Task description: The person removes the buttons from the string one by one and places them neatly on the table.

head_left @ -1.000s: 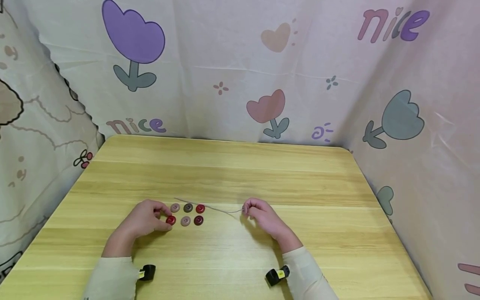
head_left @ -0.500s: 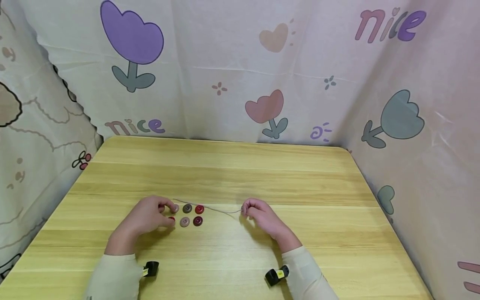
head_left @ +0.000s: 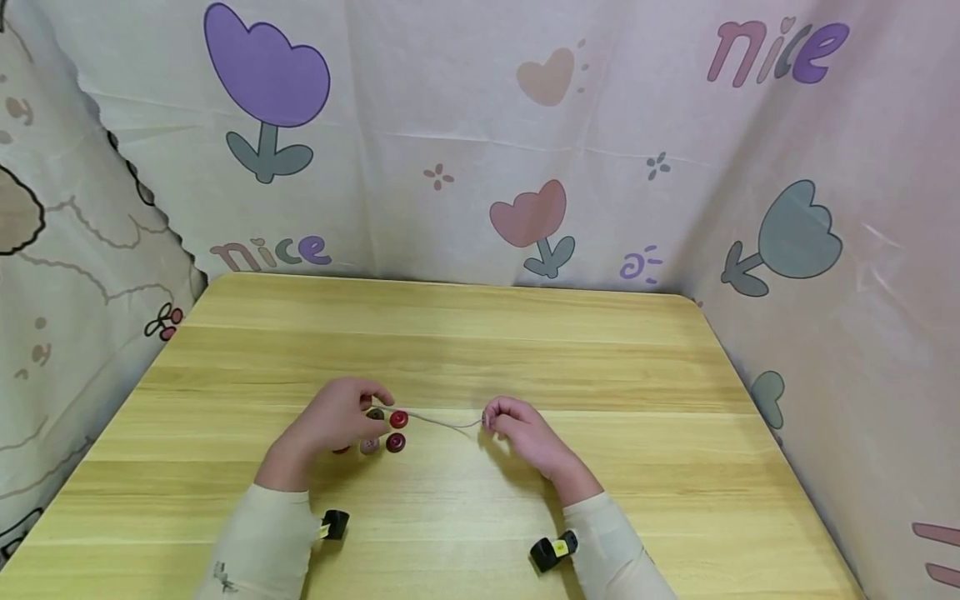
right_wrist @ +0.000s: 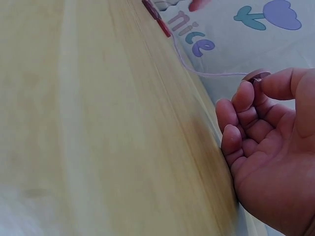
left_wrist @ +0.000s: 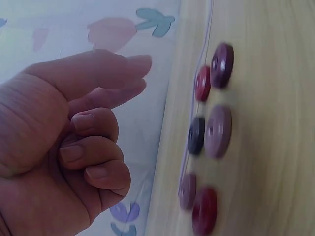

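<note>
My left hand [head_left: 333, 417] hovers over two rows of buttons, thumb and index finger apart with nothing between them. Below it in the left wrist view lie a dark grey button [left_wrist: 196, 135], mauve buttons [left_wrist: 218, 131], red buttons [left_wrist: 204, 211] and a maroon button [left_wrist: 222, 65]. A thin pale cord [head_left: 435, 419] runs along the back row towards my right hand [head_left: 534, 437]. That hand pinches a brownish button [right_wrist: 257, 75] between thumb and index finger, and the cord leads up to it. Part of the cord and some buttons are hidden behind my left hand in the head view.
The wooden table [head_left: 600, 358] lies beneath both hands. A patterned cloth [head_left: 420, 100] hangs behind it and at both sides. Black wrist cameras [head_left: 554, 551] sit at the sleeves.
My left hand has moved right and slightly away from me, from the leftmost red button past the mauve one to beside the dark grey button. My right hand stays in place.
</note>
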A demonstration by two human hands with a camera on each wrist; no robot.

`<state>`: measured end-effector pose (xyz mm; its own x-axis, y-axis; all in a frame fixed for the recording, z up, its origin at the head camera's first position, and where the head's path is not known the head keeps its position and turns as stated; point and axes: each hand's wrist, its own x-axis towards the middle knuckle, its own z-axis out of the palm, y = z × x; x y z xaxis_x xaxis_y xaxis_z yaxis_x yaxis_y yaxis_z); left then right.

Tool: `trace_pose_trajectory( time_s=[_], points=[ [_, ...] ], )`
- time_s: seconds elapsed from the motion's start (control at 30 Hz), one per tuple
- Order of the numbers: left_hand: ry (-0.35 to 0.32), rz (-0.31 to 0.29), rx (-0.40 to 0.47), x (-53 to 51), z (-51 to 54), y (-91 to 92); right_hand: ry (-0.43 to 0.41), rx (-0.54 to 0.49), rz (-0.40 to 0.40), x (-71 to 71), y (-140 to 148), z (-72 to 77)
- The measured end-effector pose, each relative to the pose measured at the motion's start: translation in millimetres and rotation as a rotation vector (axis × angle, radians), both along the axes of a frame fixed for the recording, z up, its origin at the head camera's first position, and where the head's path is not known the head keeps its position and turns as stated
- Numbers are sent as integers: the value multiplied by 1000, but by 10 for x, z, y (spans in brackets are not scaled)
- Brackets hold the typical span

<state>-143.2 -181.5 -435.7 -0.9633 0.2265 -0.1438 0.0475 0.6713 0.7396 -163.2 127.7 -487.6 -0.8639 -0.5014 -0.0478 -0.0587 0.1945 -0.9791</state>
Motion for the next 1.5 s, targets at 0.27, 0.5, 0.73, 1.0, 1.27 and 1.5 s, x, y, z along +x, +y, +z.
trace_pose_trajectory(
  time_s=[0.27,0.5,0.73,1.0,1.27,1.5],
  points=[
    [-13,-73,35,-65,44,305,-1,-8,13,-5,2,-11],
    [-12,-108,27,-98,46,513,8,-26,27,-4,1,-19],
    [136,-230,-47,-133,24,730,-2,-40,31,1,8,-8],
    [181,-293,-79,-176,-63,927,-19,-11,32,10,4,23],
    [221,-315,-109,-189,-101,1018,0,-5,32,30,-8,88],
    [246,-342,-74,-205,-169,1069,2,-26,23,0,9,12]
  ],
)
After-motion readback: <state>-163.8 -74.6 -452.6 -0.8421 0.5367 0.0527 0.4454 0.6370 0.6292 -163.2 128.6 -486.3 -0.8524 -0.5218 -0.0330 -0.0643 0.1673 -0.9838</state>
